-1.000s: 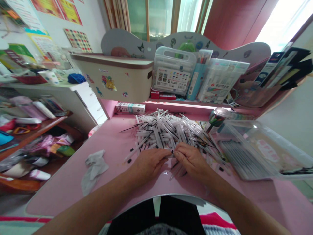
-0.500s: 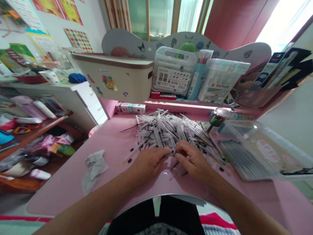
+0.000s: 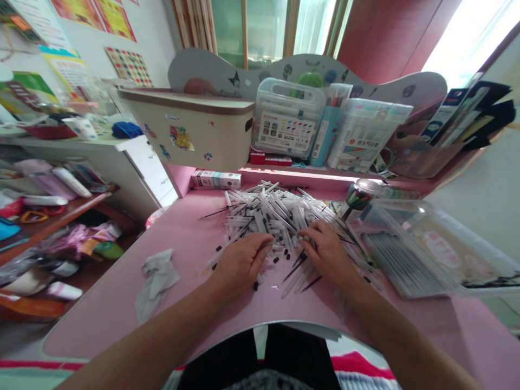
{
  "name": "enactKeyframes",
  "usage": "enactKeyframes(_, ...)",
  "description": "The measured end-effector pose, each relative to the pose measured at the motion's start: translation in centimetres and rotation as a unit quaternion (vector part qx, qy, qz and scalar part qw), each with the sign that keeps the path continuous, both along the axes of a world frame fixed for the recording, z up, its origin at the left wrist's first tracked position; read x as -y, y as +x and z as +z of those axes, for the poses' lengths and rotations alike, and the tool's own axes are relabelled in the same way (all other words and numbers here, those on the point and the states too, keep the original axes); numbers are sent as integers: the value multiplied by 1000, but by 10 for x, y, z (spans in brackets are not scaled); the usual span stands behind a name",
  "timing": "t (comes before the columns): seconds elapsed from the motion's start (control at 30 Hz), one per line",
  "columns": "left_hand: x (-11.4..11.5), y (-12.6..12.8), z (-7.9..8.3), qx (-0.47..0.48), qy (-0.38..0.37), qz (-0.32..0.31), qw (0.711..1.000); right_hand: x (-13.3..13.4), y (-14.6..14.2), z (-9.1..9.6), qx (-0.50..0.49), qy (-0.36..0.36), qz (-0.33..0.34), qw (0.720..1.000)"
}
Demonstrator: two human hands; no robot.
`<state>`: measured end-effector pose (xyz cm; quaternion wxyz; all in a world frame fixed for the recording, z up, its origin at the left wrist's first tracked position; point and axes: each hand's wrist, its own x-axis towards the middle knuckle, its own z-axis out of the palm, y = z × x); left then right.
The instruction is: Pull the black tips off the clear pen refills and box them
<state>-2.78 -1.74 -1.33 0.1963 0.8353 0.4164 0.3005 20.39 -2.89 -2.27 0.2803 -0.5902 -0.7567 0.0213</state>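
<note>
A heap of clear pen barrels [image 3: 280, 211], mixed with thin dark refills [image 3: 298, 264] and small black caps [image 3: 276, 260], covers the middle of the pink desk. At its near left edge is my left hand [image 3: 239, 262], its thumb and fingers closed together; anything between them is hidden. A black cap [image 3: 255, 286] lies just beneath that hand. My right hand [image 3: 327, 252] rests over the near right side of the heap, fingertips curled and close together among the barrels. What it pinches, if anything, cannot be made out. Several loose barrels [image 3: 298, 281] lie between my hands.
To the right stands a clear plastic box [image 3: 410, 271] with a row of grey sticks, its lid tilted open. Behind it is a can [image 3: 361, 195]. A crumpled white tissue [image 3: 158, 273] lies left. The shelf above holds a beige bin [image 3: 195, 130] and marker cases [image 3: 288, 119].
My hands were together over a small black-ended piece; now they are apart. The right hand has moved right and away onto the heap, the left slightly left. Black caps between them are now uncovered.
</note>
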Motion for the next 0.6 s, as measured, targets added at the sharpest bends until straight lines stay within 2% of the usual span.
enactKeyframes(0.13,-1,0,-1,-5,-1,-25,1000,0,-12,-4,143,-58,-35,987)
enactKeyframes(0.3,2,1,0,-13,3,-46,999,-3,-19,-5,176,-91,-54,979)
enactKeyframes(0.47,4,1,0,-20,3,-59,998,-8,-16,-5,125,-58,-35,990)
enactKeyframes(0.53,3,1,0,-21,6,-54,998,-6,-14,-2,56,-20,-12,998)
enactKeyframes(0.6,2,0,-1,-21,11,-47,999,-3,-13,2,-54,-10,19,998)
